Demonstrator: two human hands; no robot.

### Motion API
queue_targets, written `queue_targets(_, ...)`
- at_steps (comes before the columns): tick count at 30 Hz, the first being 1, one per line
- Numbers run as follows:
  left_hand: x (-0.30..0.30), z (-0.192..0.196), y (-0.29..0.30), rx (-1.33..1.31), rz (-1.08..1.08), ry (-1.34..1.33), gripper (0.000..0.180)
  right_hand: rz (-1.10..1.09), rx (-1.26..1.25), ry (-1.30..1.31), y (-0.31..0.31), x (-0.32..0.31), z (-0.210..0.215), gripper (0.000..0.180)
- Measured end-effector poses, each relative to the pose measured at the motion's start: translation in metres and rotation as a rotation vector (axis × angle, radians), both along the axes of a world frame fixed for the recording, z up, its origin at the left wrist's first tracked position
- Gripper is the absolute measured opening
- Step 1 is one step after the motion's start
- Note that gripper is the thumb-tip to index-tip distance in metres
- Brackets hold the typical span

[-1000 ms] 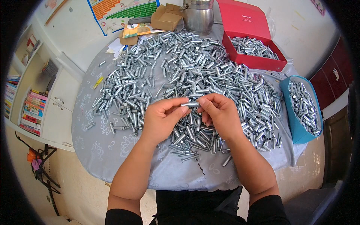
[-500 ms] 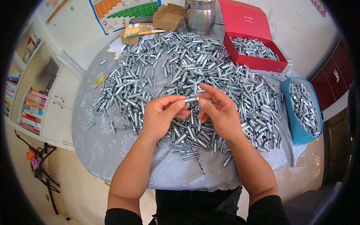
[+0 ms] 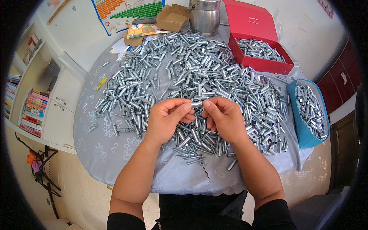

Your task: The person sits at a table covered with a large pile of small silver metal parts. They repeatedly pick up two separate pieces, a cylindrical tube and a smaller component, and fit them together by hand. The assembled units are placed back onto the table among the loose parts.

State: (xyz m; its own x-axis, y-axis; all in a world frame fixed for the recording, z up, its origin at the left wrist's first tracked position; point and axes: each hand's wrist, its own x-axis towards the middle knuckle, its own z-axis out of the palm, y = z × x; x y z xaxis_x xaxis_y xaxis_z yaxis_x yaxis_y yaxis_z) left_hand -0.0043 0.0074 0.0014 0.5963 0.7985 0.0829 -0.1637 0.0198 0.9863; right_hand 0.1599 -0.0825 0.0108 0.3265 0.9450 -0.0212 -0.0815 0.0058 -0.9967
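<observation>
Between my two hands, over the middle of the table, is one silvery metal expansion bolt [image 3: 196, 104], held level. My left hand [image 3: 167, 117] pinches its left end with thumb and forefinger. At the other end, the thumb and fingers of my right hand [image 3: 226, 118] close on it, hiding that tip. Beneath and around both hands spreads a big heap of similar expansion bolts and sleeves [image 3: 195, 136], lying every which way.
An open red box [image 3: 264, 67] full of metal pieces stands at the back right. Right of the heap is a blue fabric bin [image 3: 304, 142], also filled. A metal pot [image 3: 205, 17], a cardboard box [image 3: 171, 18] and a yellow object [image 3: 101, 83] lie farther off on the grey tablecloth [image 3: 107, 153].
The fingers of my right hand have drawn in and closed on the right end of the expansion bolt. My left hand keeps its pinch, nearly in place.
</observation>
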Motion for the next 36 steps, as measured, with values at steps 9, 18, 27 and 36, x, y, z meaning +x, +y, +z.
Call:
queue_targets(9,0.000,0.000,0.001,0.008,-0.028,-0.013,0.023,0.022,0.021,0.041,0.000,0.002,-0.003,0.021)
queue_targets(18,0.000,0.000,0.000,0.005,-0.027,-0.016,0.022,-0.027,0.054,0.035,0.001,-0.002,-0.003,0.020)
queue_targets(27,0.000,0.000,0.000,-0.005,0.012,-0.016,0.022,-0.033,0.049,0.059,-0.001,-0.005,0.002,0.019)
queue_targets(36,0.000,0.000,-0.001,-0.006,0.007,-0.016,0.022,-0.019,0.084,0.118,0.000,-0.003,0.000,0.020)
